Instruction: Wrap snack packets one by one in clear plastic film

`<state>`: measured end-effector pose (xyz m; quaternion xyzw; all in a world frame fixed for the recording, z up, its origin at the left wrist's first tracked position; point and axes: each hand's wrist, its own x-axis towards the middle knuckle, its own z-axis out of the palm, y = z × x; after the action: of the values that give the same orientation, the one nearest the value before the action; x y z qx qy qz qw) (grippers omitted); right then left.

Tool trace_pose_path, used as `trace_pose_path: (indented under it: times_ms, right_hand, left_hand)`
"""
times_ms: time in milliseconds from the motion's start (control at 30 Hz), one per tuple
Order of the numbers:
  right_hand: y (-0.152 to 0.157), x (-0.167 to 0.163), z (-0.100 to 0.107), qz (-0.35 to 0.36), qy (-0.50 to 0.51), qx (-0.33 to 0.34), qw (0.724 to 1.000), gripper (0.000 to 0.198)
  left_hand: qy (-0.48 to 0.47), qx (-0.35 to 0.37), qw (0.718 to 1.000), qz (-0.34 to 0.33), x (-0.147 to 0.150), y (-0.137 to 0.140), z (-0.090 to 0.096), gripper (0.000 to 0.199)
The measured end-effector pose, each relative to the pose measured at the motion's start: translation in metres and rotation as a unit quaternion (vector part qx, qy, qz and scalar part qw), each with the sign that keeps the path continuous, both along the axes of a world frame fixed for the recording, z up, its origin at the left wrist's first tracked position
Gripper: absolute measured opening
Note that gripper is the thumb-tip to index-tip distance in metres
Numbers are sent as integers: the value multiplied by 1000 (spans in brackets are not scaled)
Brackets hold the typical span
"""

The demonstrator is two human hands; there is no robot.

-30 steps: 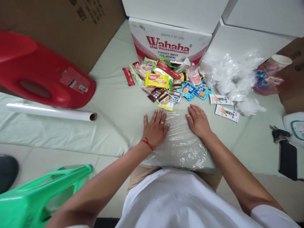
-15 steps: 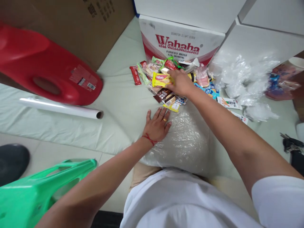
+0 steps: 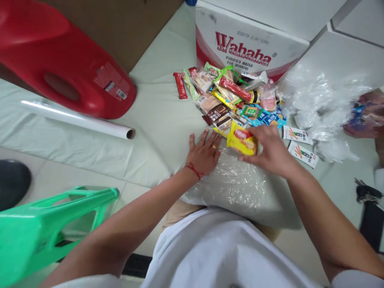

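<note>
My right hand grips a yellow snack packet with a red label, held above the near edge of a pile of wrapped snacks. Fingers spread flat, my left hand rests on the left side of a sheet of clear plastic film. This film lies on the pale cloth in front of me and reaches to my lap. Red, green, brown, blue and yellow wrappers show in the pile. Two white packets with orange sticks printed on them lie at its right.
A white Wahaha carton stands behind the snacks. Crumpled clear bags sit to the right, with keys farther out. At left are a red jug, a film roll and a green stool.
My right hand has drawn the yellow packet out of the pile toward me, over the film. My left hand stays flat on the film. The view has shifted slightly.
</note>
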<state>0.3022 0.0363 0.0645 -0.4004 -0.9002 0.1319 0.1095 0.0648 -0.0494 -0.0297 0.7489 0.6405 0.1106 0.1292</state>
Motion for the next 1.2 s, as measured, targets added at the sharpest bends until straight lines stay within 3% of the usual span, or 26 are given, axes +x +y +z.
trace_pose_path:
  times_ms: [133,267,533,667,767,867,1033,1100,1200]
  right_hand:
    - [-56,5,-39,1,-33,-54,998,83]
    - [-73,3,-69,-33,-35,-52,997,84]
    - [-87,7,-83,-33,-28,-43,998,90]
    - [-85,8,-70,-11,20,-58,998,81]
    - [-54,6,-45,-5,116,-54,992,53]
    - [14,-13,-30,-39,119,-12,992,43]
    - [143,-70,-56,-81,31,42,995,66]
    - [164,-82,-71,-59,14,28,998,70]
    - [158,-74,-84,-15,-2,14,1000,65]
  left_hand:
    - [6,-4,1000,7,0,0,-1,58]
    - [15,-4,1000,12,2,1,-2,58]
    - [28,1,1000,11,2,1,0,58]
    - [28,-1,1000,11,2,1,1,58]
    - [25,-9,1000,10,2,1,1,58]
    - [26,-14,1000,10,2,2,2,58]
    - [34,-14,999,10,1,2,3,59]
    - [31,-10,999,11,1,1,2,59]
    - [18,-2,1000,8,1,1,1,58]
